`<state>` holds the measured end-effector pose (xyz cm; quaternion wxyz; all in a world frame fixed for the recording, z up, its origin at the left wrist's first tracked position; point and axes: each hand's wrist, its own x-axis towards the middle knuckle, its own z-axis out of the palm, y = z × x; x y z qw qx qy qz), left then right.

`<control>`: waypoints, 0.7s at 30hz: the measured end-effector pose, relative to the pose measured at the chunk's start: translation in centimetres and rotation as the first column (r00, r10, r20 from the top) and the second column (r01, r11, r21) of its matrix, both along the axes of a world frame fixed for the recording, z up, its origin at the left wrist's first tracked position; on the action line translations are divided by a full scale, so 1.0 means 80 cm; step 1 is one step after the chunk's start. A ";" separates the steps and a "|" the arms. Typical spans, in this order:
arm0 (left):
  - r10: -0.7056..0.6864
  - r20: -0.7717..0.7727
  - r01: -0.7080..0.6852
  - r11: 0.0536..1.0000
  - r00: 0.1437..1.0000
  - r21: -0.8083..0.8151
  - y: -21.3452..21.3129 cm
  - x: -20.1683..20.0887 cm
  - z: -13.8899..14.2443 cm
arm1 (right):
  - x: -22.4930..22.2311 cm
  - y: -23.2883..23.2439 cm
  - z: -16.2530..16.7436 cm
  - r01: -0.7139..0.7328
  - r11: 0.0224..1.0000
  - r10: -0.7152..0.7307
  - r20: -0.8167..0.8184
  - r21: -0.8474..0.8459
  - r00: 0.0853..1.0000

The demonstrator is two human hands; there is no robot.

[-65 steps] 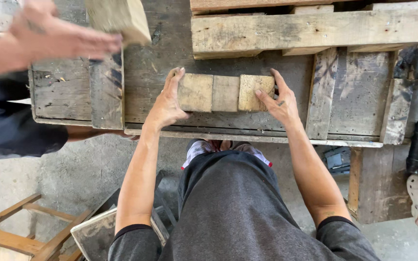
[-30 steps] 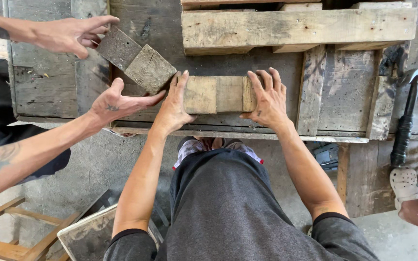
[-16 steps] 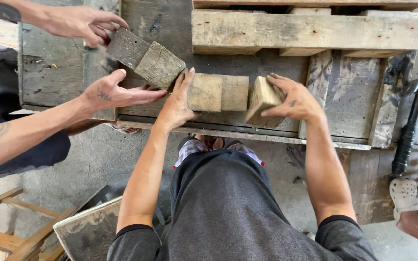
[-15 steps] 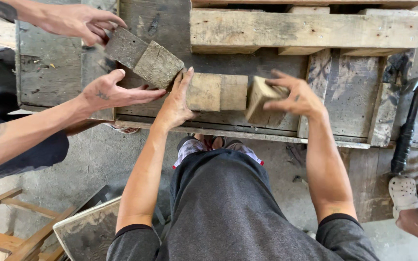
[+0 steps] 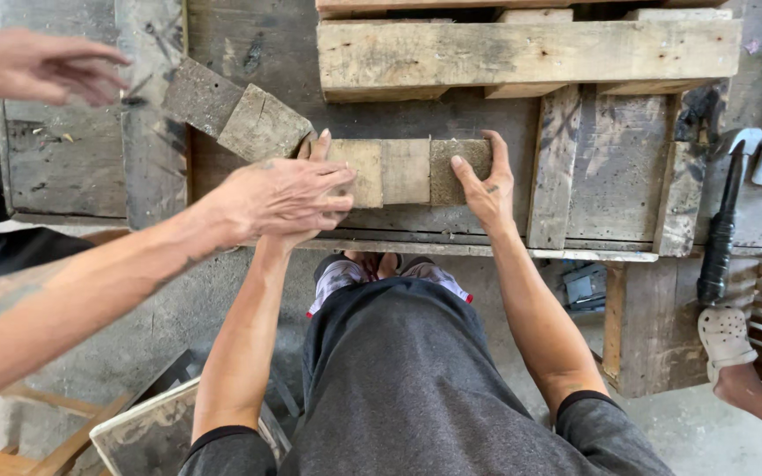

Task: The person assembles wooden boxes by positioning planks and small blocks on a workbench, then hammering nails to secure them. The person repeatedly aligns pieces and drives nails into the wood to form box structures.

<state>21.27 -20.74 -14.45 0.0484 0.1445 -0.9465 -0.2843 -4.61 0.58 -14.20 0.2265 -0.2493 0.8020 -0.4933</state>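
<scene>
Three short wooden blocks [image 5: 403, 172] lie end to end in a row on a worn wooden pallet [image 5: 619, 167]. My right hand [image 5: 485, 185] grips the rightmost block [image 5: 460, 157], whose rough darker face is up. My left hand [image 5: 315, 148] lies flat against the left end of the row; only its fingertips show. A co-worker's hand [image 5: 275, 198] reaches in from the left and covers the rest of my left hand. Two more blocks [image 5: 235, 110] lie at an angle just left of the row.
The co-worker's other hand [image 5: 37, 66] hovers at the top left. A pale pallet section [image 5: 522, 48] lies across the top. A hammer [image 5: 725, 211] rests at the right edge, above someone's foot in a white clog [image 5: 723, 335]. A wooden frame [image 5: 134, 432] stands at the lower left.
My right hand tipped the rightmost block up, turned it and set it back in the row. The co-worker's near hand moved right over my left hand; the far hand left the angled blocks.
</scene>
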 end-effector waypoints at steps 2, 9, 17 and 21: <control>-0.083 0.017 0.085 0.986 0.996 -0.142 -0.008 -0.003 0.019 | -0.006 0.002 -0.002 -0.012 0.999 0.014 -0.047 0.033 0.999; 0.118 0.055 -0.113 0.990 0.992 -0.083 0.002 0.003 0.071 | 0.001 -0.003 0.047 -0.241 0.921 0.361 -0.433 0.307 0.826; 0.385 0.161 -0.415 0.793 0.909 0.447 0.013 -0.014 0.047 | 0.043 -0.057 0.075 -0.380 0.698 0.707 -0.503 0.607 0.496; 0.439 0.118 -0.436 0.751 0.891 0.495 0.028 -0.003 0.046 | 0.043 -0.057 0.077 -0.392 0.717 0.689 -0.501 0.577 0.524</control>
